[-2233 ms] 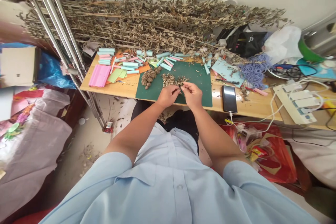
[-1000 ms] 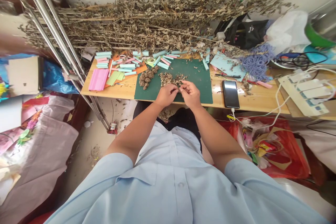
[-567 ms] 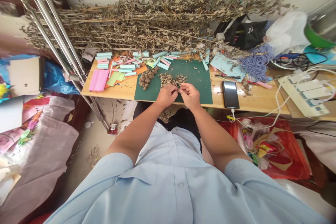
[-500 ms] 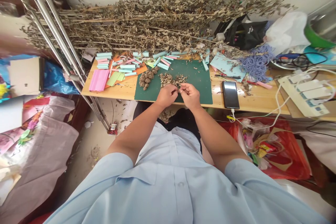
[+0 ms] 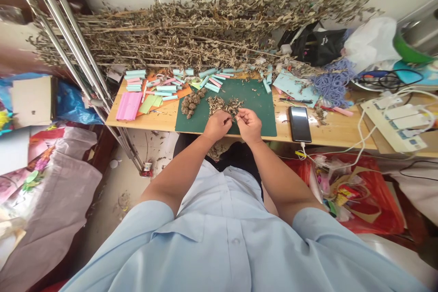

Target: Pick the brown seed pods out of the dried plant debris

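Observation:
My left hand (image 5: pixel 218 125) is closed, thumb against the curled fingers, at the front edge of a green cutting mat (image 5: pixel 260 100). Close to its right, my right hand (image 5: pixel 249 125) pinches with thumb and forefinger. Whatever lies in either set of fingertips is too small or hidden to name. Just beyond both hands is a loose heap of dried leaf bits (image 5: pixel 216 104), with a second small heap of dried leaves (image 5: pixel 234 104) beside it. To the left on the mat sits a cluster of brown rolled balls (image 5: pixel 192 103) that look like crumpled dried leaf.
Bundles of dried leafy stalks (image 5: pixel 191 32) line the wall side. Rolled blue and pink papers (image 5: pixel 167 87) lie at the left, near a pink sheet (image 5: pixel 129 106). A phone (image 5: pixel 300 124) and a power strip (image 5: pixel 393 121) are at the right; metal crutches (image 5: pixel 73 45) lean left.
The view has shifted slightly. My hands stay over the front of the mat, and my right fingertips have drawn a little apart from the left hand. The piles look the same.

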The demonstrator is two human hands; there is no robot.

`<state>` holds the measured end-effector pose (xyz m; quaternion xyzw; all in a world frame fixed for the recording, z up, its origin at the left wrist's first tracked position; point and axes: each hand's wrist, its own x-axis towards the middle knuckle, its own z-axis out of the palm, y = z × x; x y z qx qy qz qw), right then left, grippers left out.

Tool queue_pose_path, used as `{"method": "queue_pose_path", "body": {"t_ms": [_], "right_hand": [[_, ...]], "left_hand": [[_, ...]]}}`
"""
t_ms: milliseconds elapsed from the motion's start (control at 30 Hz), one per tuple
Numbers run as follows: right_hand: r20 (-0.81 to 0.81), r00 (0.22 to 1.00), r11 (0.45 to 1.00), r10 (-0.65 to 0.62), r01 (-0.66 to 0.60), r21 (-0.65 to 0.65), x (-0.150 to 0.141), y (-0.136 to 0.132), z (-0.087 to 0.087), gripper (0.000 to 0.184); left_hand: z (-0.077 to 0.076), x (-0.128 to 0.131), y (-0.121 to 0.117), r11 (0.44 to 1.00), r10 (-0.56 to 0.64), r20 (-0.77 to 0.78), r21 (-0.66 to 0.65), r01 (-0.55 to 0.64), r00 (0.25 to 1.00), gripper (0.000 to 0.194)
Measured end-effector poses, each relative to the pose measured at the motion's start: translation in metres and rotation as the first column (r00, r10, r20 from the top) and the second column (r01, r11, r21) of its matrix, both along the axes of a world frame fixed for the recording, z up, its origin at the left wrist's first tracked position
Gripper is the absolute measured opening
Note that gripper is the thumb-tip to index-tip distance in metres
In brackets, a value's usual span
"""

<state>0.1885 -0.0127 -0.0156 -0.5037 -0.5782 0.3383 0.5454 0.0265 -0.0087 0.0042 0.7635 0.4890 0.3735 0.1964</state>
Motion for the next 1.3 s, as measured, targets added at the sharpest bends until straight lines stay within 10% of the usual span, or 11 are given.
{"method": "queue_pose_path", "body": {"t_ms": [1000,1300], "right_hand": [[-0.263,0.960,0.994,-0.099,0.083,-0.071,0.000,-0.001,0.015,0.034],[-0.015,0.994,0.988,0.106,-0.107,-0.107,0.011,-0.060,0.013,0.025]], "left_hand": [[0.002,-0.002,0.003,0.999,0.021,0.022,-0.047,-0.019,1.000,0.018],[-0.002,-0.001,0.002,0.994,0.082,-0.020,-0.067,-0.083,0.996,0.021]]}}
